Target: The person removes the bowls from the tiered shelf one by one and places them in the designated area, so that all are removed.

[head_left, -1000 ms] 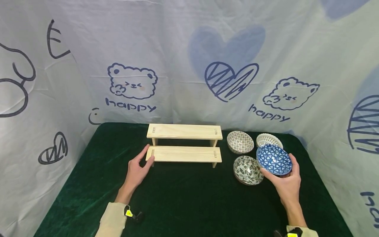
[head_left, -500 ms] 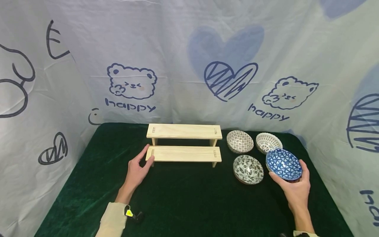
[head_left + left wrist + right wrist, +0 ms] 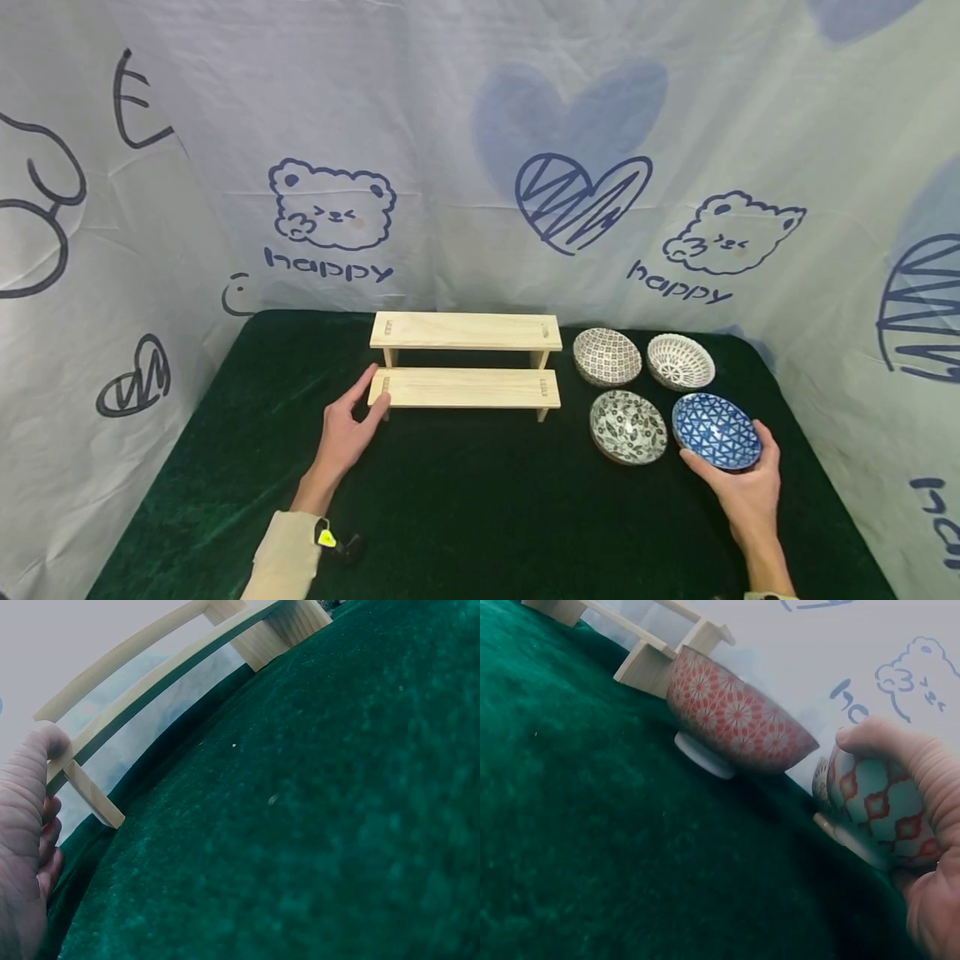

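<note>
My left hand grips the left end of a two-tier wooden shelf at its lower board. In the left wrist view, the thumb lies over the board and the other fingers are below. My right hand holds a blue-and-white bowl, thumb at the rim and fingers around the far side. From the right wrist, this bowl's outside shows red diamonds on pale green; its foot is close to the cloth, but I cannot tell whether they touch. Just left of it sits a leaf-patterned bowl, red-flowered outside.
Behind these stand a brown-checked bowl and a white ribbed-pattern bowl. The shelf's upper board is at the back. Dark green cloth covers the table, and printed white curtains surround it.
My right hand has carried the blue-and-white bowl rightward, then lowered it toward the cloth in front of the white bowl, which now shows fully. My left hand has stayed on the shelf.
</note>
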A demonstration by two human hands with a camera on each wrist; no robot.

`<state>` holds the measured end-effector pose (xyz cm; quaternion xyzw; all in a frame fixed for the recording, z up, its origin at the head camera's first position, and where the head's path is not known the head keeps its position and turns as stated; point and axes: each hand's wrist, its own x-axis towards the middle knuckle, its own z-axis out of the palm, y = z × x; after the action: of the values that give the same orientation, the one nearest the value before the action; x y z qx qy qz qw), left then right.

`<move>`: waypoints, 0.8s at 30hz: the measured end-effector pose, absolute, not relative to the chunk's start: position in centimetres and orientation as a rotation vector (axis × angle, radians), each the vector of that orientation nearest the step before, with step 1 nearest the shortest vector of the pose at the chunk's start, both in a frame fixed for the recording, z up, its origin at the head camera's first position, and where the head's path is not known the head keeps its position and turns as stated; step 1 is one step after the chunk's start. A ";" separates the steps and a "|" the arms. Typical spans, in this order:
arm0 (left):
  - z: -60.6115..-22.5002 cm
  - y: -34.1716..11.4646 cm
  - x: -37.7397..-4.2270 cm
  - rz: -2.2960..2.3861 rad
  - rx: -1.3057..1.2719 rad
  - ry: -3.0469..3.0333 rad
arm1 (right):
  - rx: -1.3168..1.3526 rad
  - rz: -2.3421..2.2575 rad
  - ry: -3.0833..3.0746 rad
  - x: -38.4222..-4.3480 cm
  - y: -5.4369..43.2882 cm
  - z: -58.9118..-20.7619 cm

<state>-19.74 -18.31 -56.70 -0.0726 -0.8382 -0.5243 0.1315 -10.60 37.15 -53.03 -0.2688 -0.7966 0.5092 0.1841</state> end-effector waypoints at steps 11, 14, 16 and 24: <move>-56.7 -18.4 -19.5 -1.515 -0.216 -2.432 | -0.766 1.479 -2.256 -10.8 37.1 -54.3; -56.8 -18.4 -19.6 -1.509 -0.214 -2.441 | -0.782 1.481 -2.240 -10.7 37.2 -54.5; -56.8 -18.4 -19.6 -1.508 -0.214 -2.444 | -0.791 1.490 -2.228 -10.8 37.2 -54.7; -56.8 -18.6 -19.6 -1.519 -0.187 -2.457 | -0.846 1.524 -2.318 -10.9 37.7 -54.1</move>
<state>-19.60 -18.56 -56.80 -0.0640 -0.8424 -0.5206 0.1231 -10.90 37.65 -54.12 -0.2896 -0.7935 0.5216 0.1204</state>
